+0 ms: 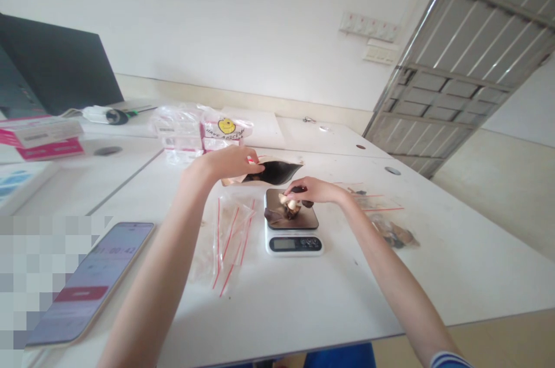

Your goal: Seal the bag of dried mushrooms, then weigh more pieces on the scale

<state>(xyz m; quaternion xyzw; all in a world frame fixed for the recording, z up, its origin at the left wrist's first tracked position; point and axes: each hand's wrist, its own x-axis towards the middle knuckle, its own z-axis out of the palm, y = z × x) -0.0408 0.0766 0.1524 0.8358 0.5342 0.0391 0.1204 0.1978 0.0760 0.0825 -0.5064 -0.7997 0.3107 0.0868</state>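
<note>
A small white kitchen scale stands on the white table, with a little heap of dark and pale dried pieces on its shiny plate. My right hand hovers over the plate, fingers pinched on a dark piece. Behind the scale lies an open dark foil pouch. My left hand rests on the pouch's left end, fingers closed around its edge.
Clear zip bags with red strips lie left of the scale, and filled bags lie to its right. A phone sits at the near left. Packaged bags, pink boxes and a laptop stand further back.
</note>
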